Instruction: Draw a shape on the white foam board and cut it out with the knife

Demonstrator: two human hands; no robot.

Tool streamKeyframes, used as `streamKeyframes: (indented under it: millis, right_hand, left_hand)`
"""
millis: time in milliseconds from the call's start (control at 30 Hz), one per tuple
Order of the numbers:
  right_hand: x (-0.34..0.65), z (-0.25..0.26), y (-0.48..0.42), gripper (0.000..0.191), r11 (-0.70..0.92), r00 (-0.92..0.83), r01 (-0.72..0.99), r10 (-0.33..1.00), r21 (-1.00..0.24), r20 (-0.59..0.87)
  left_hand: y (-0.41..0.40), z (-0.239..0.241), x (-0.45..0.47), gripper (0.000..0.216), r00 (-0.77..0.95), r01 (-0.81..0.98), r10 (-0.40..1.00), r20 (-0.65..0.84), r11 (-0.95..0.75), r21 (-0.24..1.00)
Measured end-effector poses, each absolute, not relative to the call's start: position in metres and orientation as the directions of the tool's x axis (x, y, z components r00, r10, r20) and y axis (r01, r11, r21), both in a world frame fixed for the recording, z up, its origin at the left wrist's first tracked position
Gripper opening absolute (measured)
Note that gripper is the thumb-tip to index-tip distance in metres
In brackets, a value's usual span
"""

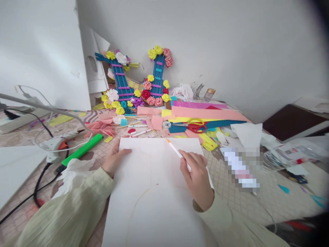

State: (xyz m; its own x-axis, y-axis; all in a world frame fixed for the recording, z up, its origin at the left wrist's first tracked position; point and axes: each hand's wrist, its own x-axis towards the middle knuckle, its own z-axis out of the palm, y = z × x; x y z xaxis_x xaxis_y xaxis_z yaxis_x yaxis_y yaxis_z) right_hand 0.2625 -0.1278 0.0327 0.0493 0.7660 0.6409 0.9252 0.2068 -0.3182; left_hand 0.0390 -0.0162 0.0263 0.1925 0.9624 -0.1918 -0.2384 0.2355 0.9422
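A large white board lies before me, with a faint yellowish curved line and fainter straight lines on it. My left hand grips its upper left edge, thumb on top, the other fingers mostly hidden. Between the fingers of my right hand is a white felt-tip pen with an orange tip. That tip points up and left near the board's top edge; whether it touches the surface I cannot tell.
Behind the board lie scissors, coloured paper strips and markers. Two flower-trimmed blue paper guitars lean at the wall. Left are a green stick, a glue gun and cables. A pixelated object lies right.
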Motion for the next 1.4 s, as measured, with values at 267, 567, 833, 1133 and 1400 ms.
streamKeyframes:
  millis: [267,567,833,1133,1400]
  right_hand:
    - [0.26,0.031,-0.125,0.022,0.225,0.03,0.923,0.765,-0.311,0.644]
    - [0.268,0.028,-0.13,0.024,0.175,0.08,0.929,0.765,-0.325,0.639]
    - [0.257,0.031,-0.123,0.022,0.231,0.03,0.915,0.779,-0.331,0.626]
    - [0.266,0.027,-0.126,0.023,0.189,0.059,0.925,0.787,-0.33,0.615]
    - [0.27,0.031,-0.129,0.022,0.201,0.052,0.928,0.766,-0.314,0.641]
  left_hand:
    - [-0.018,0.028,0.039,0.065,0.19,-0.234,0.961,-0.201,0.244,0.941]
    - [-0.016,0.027,0.04,0.063,0.189,-0.209,0.963,-0.191,0.229,0.951]
    - [-0.019,0.028,0.041,0.061,0.185,-0.221,0.963,-0.196,0.235,0.947]
    - [-0.018,0.027,0.04,0.061,0.188,-0.202,0.964,-0.186,0.224,0.953]
    - [-0.018,0.027,0.041,0.06,0.188,-0.194,0.961,-0.203,0.239,0.951]
